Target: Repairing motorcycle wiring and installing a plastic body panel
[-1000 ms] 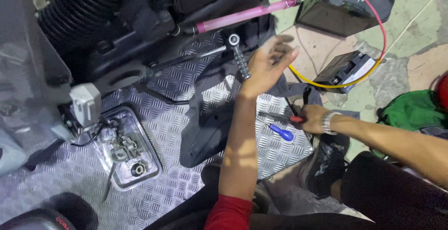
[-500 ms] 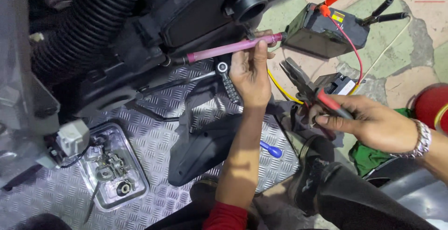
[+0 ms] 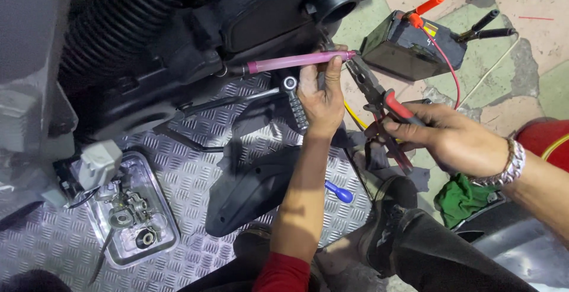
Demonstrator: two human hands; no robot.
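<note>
At nine o'clock we see a metal tray (image 3: pixel 155 241) of small parts on the checker-plate floor (image 3: pixel 195 173). At centre, our left hand (image 3: pixel 322 96), raised open a second ago, now has its fingers (image 3: pixel 333 70) closed around the free end of the pink hose (image 3: pixel 296 62) at twelve o'clock. At three o'clock, our right hand (image 3: pixel 453 138) has lifted the red-handled pliers (image 3: pixel 379 99) off the floor; their tips now almost reach the hose end, so gripping seems imminent. A battery (image 3: pixel 403 49) lies at one o'clock.

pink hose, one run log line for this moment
left hand: grips translucent pink hose end | right hand: red-handled pliers, tip at hose end
</note>
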